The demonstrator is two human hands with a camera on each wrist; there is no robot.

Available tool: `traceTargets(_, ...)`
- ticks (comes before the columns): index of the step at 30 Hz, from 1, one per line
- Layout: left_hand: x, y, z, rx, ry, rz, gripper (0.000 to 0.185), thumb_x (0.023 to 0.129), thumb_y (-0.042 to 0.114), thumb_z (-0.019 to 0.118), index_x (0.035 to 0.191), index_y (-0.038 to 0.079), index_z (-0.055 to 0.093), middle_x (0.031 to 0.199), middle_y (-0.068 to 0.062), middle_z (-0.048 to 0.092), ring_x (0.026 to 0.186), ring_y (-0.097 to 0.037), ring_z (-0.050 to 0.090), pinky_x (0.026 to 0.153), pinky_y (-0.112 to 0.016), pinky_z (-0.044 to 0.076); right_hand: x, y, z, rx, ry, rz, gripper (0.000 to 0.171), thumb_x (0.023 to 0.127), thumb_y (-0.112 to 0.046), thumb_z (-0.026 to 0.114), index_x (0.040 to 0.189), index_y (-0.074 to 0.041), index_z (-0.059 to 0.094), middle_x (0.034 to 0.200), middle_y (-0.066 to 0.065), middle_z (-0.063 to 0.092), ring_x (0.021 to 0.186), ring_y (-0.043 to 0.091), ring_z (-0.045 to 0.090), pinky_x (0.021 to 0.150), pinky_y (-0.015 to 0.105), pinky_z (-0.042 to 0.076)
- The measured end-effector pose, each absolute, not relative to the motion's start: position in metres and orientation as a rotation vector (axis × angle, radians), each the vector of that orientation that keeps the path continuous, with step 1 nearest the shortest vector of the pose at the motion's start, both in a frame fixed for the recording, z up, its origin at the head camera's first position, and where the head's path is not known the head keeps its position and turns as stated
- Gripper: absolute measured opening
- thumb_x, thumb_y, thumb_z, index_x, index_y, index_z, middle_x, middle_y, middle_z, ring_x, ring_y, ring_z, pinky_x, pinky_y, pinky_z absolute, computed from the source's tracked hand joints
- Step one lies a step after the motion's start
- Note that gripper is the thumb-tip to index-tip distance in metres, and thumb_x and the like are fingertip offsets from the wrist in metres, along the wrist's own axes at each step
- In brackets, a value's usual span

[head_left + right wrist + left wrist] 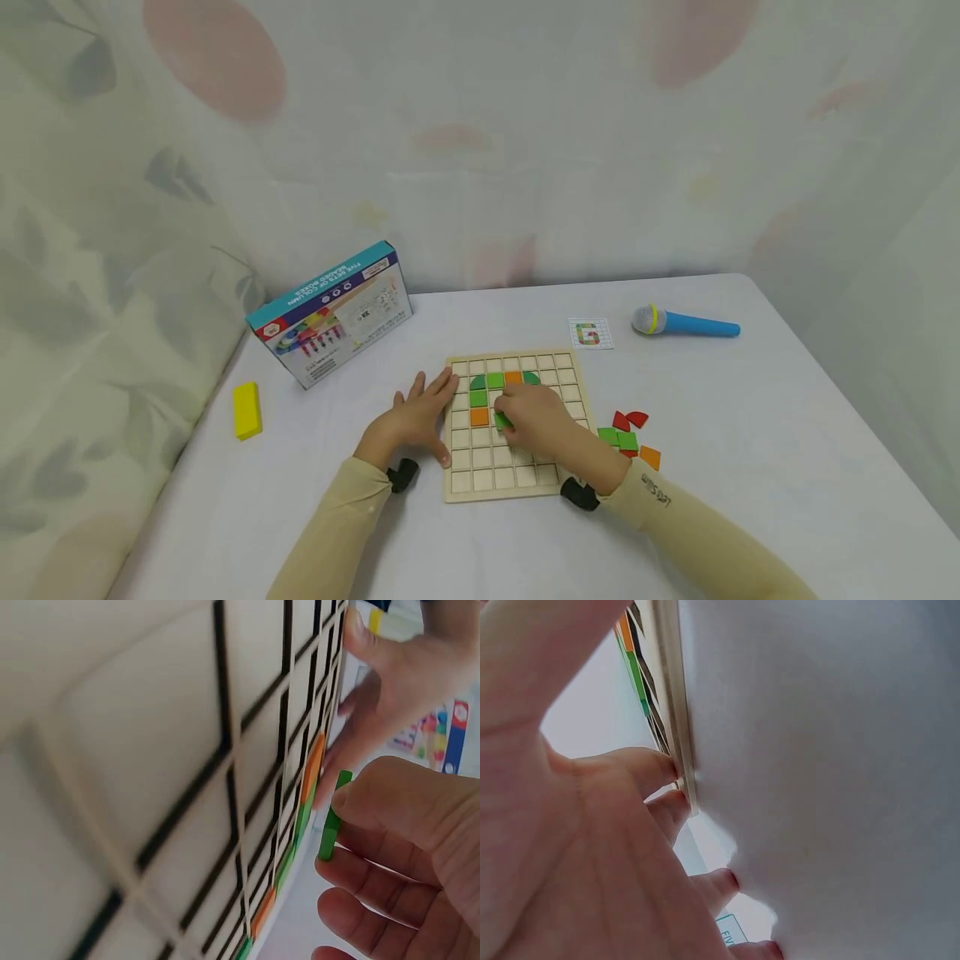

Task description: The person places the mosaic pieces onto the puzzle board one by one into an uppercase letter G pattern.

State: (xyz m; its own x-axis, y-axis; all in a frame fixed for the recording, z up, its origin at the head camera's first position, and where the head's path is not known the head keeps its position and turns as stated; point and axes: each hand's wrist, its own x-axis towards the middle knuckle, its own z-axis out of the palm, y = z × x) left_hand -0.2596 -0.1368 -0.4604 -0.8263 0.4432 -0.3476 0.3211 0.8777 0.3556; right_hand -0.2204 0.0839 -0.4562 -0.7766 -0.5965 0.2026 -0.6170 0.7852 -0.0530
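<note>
A wooden grid board (472, 481) lies on the white table. Along its upper rows and left side sit light green squares (478, 398), orange squares (478, 417) and dark green rounded pieces (531, 378). My left hand (414, 421) has its fingers spread, with fingertips touching the board's left edge. Over the middle of the board, my right hand (538, 421) pinches a green square tile (334, 817) between thumb and fingers. In the right wrist view that tile is held on edge, apart from the grid. The right hand hides part of the board in the head view.
Loose red (637, 418), green (627, 441) and orange (650, 457) tiles lie right of the board. Behind them are a pattern card (590, 334) and a blue toy microphone (697, 323). A printed box (337, 317) stands back left, near a yellow block (247, 410).
</note>
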Motion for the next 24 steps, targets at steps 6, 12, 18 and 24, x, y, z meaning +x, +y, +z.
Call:
traceTargets(6, -0.261, -0.138, -0.464, 0.566, 2.626, 0.378, 0.132, 0.046, 0.042, 0.087, 0.15, 0.019, 0.009, 0.155, 0.001, -0.005, 0.138, -0.04, -0.009, 0.1, -0.07, 0.003, -0.219, 0.063, -0.46, 1.027, -2.847, 0.156, 0.015, 0.074, -0.02, 0.073, 0.086, -0.016, 0.068, 0.077, -0.007, 0.055, 0.063, 0.008, 0.048, 0.054, 0.024, 0.042)
traceTargets(12, -0.261, -0.137, -0.464, 0.57, 2.629, 0.382, 0.132, 0.046, 0.041, 0.088, 0.15, 0.019, 0.009, 0.155, 0.0, -0.004, 0.138, -0.04, -0.009, 0.1, -0.07, 0.003, -0.218, 0.053, -0.466, 1.031, -2.86, 0.152, 0.011, 0.076, -0.02, 0.071, 0.086, -0.016, 0.069, 0.077, -0.007, 0.055, 0.063, 0.008, 0.047, 0.052, 0.024, 0.041)
traceTargets(18, -0.261, -0.137, -0.462, 0.577, 2.633, 0.365, 0.132, 0.047, 0.04, 0.088, 0.15, 0.018, 0.009, 0.155, -0.001, -0.005, 0.137, -0.041, -0.009, 0.099, -0.071, 0.003, -0.217, 0.052, -0.465, 1.023, -2.88, 0.141, 0.012, 0.077, -0.026, 0.073, 0.084, -0.017, 0.07, 0.075, -0.008, 0.053, 0.063, 0.008, 0.046, 0.052, 0.024, 0.039)
traceTargets(24, -0.262, -0.138, -0.465, 0.58, 2.627, 0.366, 0.131, 0.048, 0.041, 0.088, 0.15, 0.018, 0.009, 0.155, -0.001, -0.005, 0.137, -0.042, -0.009, 0.099, -0.072, 0.003, -0.214, 0.055, -0.464, 1.024, -2.891, 0.126, 0.018, 0.077, -0.03, 0.073, 0.092, -0.018, 0.071, 0.079, -0.007, 0.055, 0.066, 0.009, 0.05, 0.055, 0.025, 0.042)
